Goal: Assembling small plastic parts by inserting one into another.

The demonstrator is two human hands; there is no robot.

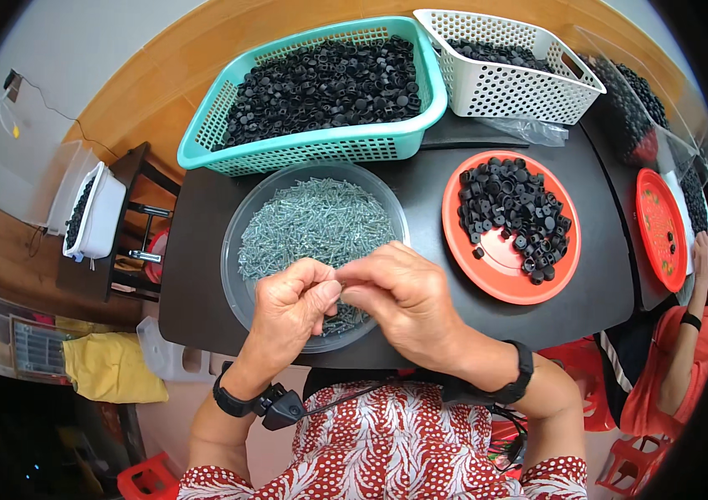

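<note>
My left hand (286,310) and my right hand (411,302) meet fingertip to fingertip above the near side of a clear round bowl (234,254). Both are closed in a pinch; whatever sits between the fingers is too small and covered to make out. Loose silver screws (316,221) fill the bowl beneath them. To the right lies an orange-red plate (497,248) with a heap of small black plastic caps (514,196). Behind the bowl stands a teal basket (312,148), full of similar black caps (329,87).
A white perforated basket (508,87) of black pieces stands at the back right. Beyond the dark table's (600,287) right side, a co-worker's arm (687,333) reaches beside another red plate (659,229). On the left, a white tub (97,218) rests on a stand.
</note>
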